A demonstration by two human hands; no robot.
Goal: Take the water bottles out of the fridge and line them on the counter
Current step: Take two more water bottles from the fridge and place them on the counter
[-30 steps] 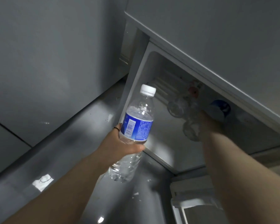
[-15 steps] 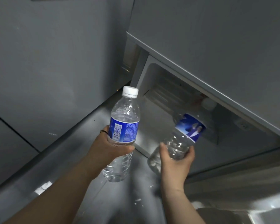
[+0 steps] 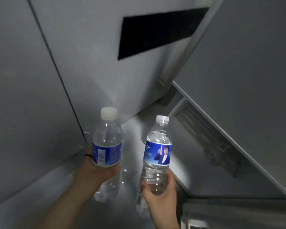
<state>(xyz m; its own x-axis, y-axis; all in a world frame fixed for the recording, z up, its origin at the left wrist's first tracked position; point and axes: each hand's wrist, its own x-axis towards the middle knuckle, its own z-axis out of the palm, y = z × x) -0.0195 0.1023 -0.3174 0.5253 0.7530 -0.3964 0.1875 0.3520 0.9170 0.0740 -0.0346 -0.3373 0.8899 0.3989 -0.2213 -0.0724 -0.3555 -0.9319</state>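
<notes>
My left hand (image 3: 96, 171) grips a clear water bottle with a dark blue label (image 3: 107, 139) and a white cap, held upright. My right hand (image 3: 158, 194) grips the lower part of a second clear bottle (image 3: 157, 149), whose light blue label shows a printed figure; it is upright too, just right of the first. Both bottles are out of the small fridge (image 3: 238, 80), whose open compartment (image 3: 203, 141) shows at the right. Its inside is dim and I cannot make out other bottles.
A shiny steel counter (image 3: 48, 195) runs beneath both hands, with a bright reflection between the bottles. Grey wall panels (image 3: 31, 80) rise behind it, one with a black rectangular patch (image 3: 155, 32). The fridge door's white shelf (image 3: 238, 217) sits at the lower right.
My right hand has pulled the second bottle fully out of the fridge and stood it upright beside the first. The camera has tilted up, showing more wall.
</notes>
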